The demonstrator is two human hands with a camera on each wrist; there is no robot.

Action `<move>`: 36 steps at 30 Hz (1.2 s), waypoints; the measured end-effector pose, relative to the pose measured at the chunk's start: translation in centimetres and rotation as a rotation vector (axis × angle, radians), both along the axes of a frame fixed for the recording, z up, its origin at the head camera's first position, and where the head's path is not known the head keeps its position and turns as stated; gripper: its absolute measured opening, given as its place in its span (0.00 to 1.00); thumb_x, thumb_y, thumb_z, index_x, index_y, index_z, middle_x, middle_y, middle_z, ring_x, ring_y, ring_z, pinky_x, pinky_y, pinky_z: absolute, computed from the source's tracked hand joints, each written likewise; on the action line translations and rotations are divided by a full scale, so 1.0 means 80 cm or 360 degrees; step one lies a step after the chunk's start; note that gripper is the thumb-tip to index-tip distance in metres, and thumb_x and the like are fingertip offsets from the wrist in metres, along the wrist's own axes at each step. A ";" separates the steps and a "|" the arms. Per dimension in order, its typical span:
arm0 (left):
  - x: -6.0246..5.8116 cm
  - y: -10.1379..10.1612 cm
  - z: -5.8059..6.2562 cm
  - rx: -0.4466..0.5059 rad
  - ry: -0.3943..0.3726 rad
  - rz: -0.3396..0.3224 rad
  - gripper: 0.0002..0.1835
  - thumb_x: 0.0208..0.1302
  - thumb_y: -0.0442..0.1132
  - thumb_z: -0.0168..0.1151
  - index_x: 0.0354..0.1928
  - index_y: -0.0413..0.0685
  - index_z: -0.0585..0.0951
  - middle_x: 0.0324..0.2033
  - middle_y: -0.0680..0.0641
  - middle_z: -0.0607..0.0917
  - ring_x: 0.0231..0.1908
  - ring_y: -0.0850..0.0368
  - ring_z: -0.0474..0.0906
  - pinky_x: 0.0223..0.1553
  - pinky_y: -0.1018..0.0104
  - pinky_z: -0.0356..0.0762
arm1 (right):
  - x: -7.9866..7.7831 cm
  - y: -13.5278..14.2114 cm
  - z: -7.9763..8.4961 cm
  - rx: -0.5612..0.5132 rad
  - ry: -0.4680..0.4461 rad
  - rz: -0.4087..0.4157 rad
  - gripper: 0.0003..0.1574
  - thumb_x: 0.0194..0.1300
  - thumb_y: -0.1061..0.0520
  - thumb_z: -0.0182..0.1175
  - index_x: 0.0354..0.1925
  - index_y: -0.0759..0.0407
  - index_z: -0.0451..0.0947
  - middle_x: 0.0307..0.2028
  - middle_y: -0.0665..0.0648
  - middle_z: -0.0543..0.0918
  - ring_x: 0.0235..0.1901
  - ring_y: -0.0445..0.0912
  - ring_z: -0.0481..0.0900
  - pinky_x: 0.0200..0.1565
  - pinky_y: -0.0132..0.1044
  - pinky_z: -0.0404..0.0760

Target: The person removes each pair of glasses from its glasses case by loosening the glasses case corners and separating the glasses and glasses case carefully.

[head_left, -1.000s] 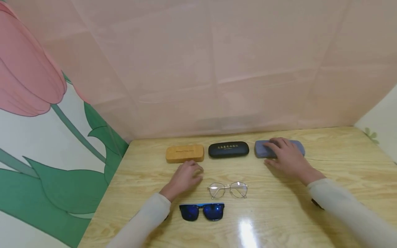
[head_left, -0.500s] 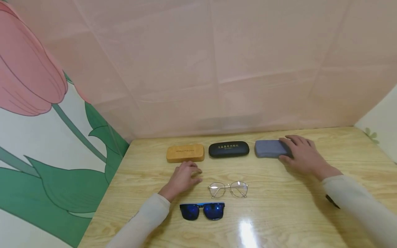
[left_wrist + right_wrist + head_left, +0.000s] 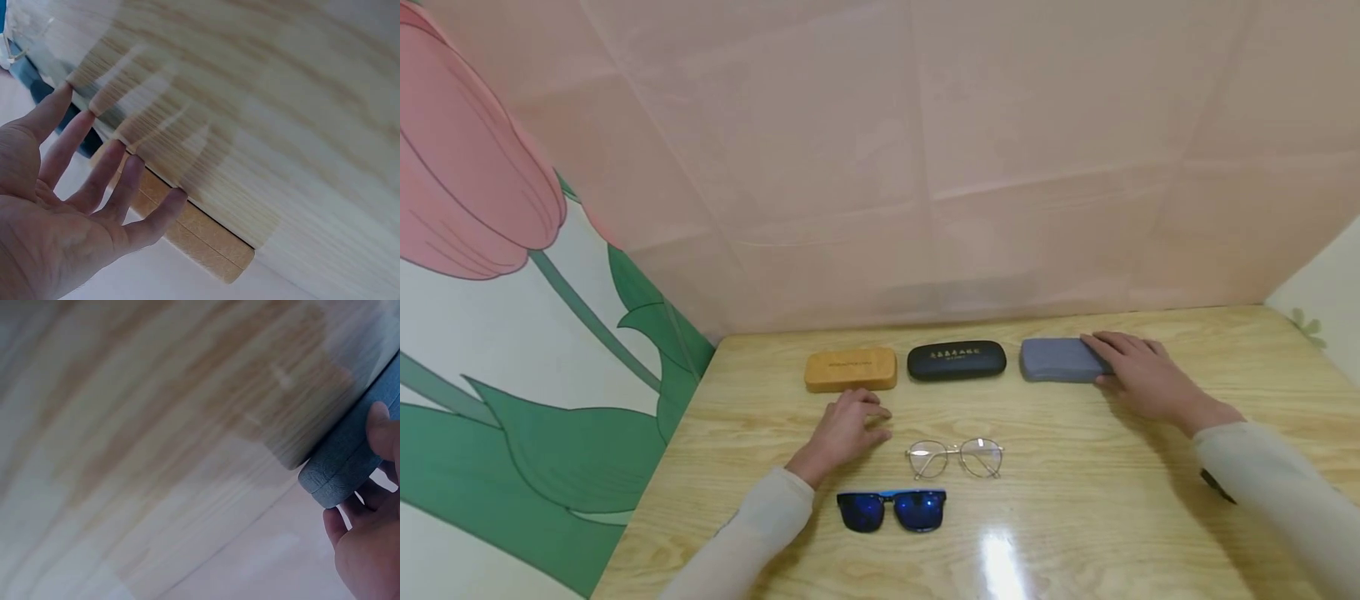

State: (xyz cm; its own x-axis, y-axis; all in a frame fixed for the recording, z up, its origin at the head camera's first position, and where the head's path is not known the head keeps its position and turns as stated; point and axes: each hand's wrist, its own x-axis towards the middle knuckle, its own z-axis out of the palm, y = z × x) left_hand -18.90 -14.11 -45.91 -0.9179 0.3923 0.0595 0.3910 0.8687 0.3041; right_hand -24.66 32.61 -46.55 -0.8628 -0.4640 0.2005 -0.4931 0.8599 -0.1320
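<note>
At the right of the back row lies a blue-grey glasses case (image 3: 1060,360). My right hand (image 3: 1157,383) grips its right end, thumb on the front side and fingers over the top; the right wrist view shows the thumb (image 3: 380,428) against the case's side. My left hand (image 3: 846,429) rests with spread, slightly bent fingertips on the table, just in front of a tan glasses case (image 3: 850,371), holding nothing. Between the two cases sits a black glasses case (image 3: 957,361) with gold lettering. Thin-framed eyeglasses (image 3: 955,459) lie to the right of my left hand, dark blue sunglasses (image 3: 891,510) nearer me.
All of it stands on a light wood-grain table (image 3: 1075,517) with a glossy, reflecting top. A pink cloth backdrop (image 3: 925,208) rises behind the back edge, and a tulip-painted panel (image 3: 572,417) borders the left side.
My right hand has slid from the middle of the blue-grey glasses case to its right end. The left hand stays in place, and the cases and glasses keep their arrangement.
</note>
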 end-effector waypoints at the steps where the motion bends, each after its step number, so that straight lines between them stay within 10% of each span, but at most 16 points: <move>1: 0.000 0.000 0.000 0.0001 0.0001 -0.0001 0.15 0.60 0.49 0.72 0.48 0.56 0.88 0.53 0.49 0.82 0.53 0.50 0.75 0.47 0.49 0.75 | 0.000 0.001 -0.001 0.0007 0.0012 0.0003 0.44 0.64 0.57 0.67 0.72 0.65 0.61 0.66 0.71 0.68 0.62 0.69 0.66 0.55 0.67 0.64; 36: -0.001 0.000 -0.002 -0.0019 0.0000 -0.0018 0.16 0.61 0.49 0.70 0.50 0.55 0.88 0.53 0.48 0.82 0.53 0.48 0.75 0.49 0.49 0.77 | 0.056 -0.014 0.000 0.0006 0.0224 0.0109 0.47 0.52 0.55 0.75 0.67 0.61 0.68 0.59 0.66 0.77 0.57 0.63 0.73 0.48 0.61 0.70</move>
